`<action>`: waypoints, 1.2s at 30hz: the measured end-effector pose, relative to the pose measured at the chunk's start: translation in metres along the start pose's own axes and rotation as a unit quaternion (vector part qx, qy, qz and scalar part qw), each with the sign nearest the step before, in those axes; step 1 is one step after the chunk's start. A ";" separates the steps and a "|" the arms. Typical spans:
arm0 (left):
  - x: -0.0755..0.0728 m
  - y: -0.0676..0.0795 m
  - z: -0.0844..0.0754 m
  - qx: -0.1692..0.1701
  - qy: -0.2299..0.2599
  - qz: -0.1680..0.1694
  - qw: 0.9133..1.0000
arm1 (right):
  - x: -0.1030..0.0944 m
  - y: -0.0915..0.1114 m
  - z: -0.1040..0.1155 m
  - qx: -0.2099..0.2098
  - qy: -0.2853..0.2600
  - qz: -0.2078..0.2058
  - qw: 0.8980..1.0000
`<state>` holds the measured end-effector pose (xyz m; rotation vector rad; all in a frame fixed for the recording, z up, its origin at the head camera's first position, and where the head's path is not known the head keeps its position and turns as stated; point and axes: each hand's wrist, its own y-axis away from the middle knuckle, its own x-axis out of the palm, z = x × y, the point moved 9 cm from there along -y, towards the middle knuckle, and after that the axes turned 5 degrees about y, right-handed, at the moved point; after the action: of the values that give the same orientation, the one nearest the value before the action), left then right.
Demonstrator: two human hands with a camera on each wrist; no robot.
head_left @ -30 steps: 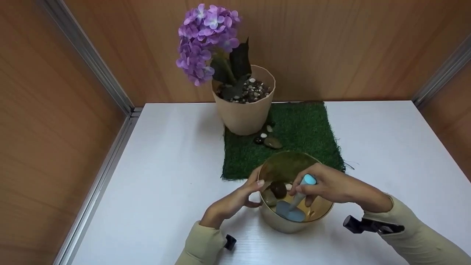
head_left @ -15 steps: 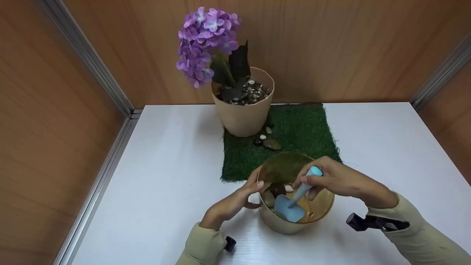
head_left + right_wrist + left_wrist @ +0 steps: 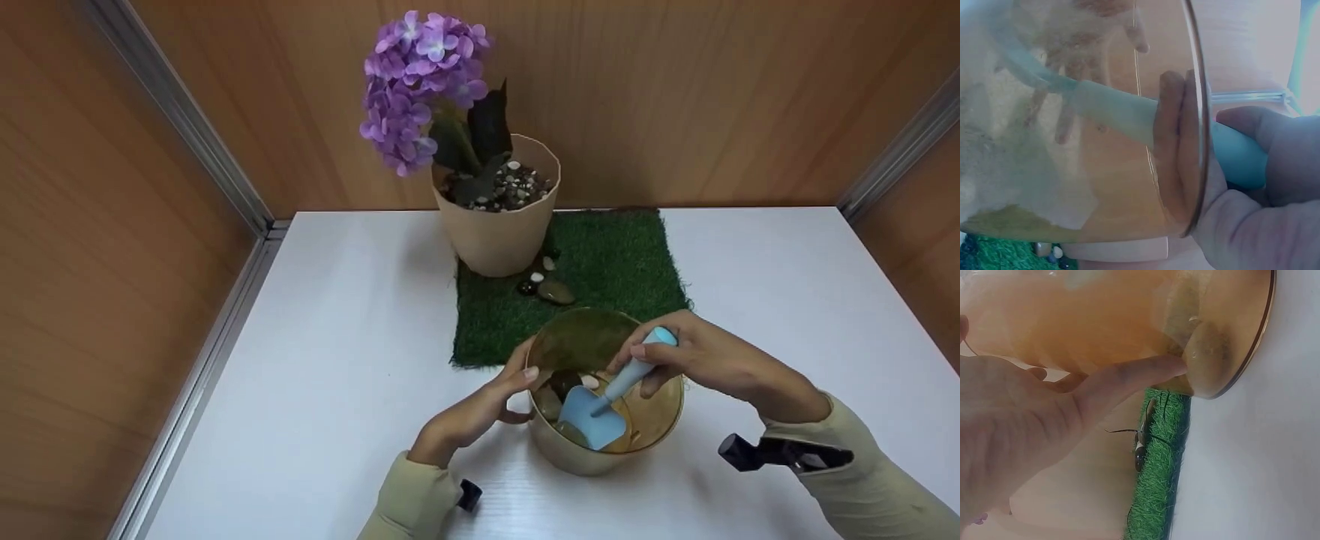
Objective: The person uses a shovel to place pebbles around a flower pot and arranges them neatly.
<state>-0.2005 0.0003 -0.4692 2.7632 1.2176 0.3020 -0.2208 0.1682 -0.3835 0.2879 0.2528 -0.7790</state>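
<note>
An amber see-through bowl (image 3: 649,439) stands on the white table with stones in it: a dark one (image 3: 565,382), a small white one (image 3: 590,382) and greenish-grey ones (image 3: 550,405). My left hand (image 3: 480,405) holds the bowl's left side, thumb at the rim; the left wrist view shows a finger (image 3: 1134,377) along the wall. My right hand (image 3: 686,352) grips the light-blue handle of a small trowel (image 3: 592,420) over the right rim. The trowel's blade is down inside the bowl, beside the stones, handle tilted up to the right.
Behind the bowl lies a green turf mat (image 3: 619,259). On it stand a beige pot (image 3: 495,244) with a purple flower (image 3: 424,82) and several pebbles (image 3: 555,292). Wood panels (image 3: 712,105) enclose the back and sides of the table.
My right hand has moved up and to the right, tilting the trowel's handle rightward. The blade shows more fully, and a stone under its left edge has come into view. My left hand stays put.
</note>
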 end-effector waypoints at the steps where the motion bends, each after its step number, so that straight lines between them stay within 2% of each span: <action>1: 0.000 0.000 0.000 0.000 0.000 0.000 1.000 | -0.002 0.001 0.000 -0.001 -0.003 -0.002 1.000; 11: 0.001 0.000 -0.001 -0.004 0.000 0.000 1.000 | -0.015 0.014 -0.005 -0.029 -0.102 -0.025 0.994; 15: 0.000 -0.001 0.000 -0.009 0.000 -0.002 1.000 | -0.018 0.019 -0.007 -0.040 -0.115 -0.040 0.992; 25: 0.000 -0.001 0.000 -0.001 -0.004 0.002 1.000 | -0.021 0.035 -0.022 -0.023 -0.171 -0.077 0.982; 36: 0.001 0.000 0.000 0.013 -0.009 0.008 1.000 | -0.021 0.044 -0.026 -0.060 -0.234 -0.078 0.967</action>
<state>-0.2001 0.0008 -0.4689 2.7920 1.2056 0.2641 -0.2068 0.2209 -0.3934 -0.0369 -0.1247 -0.9599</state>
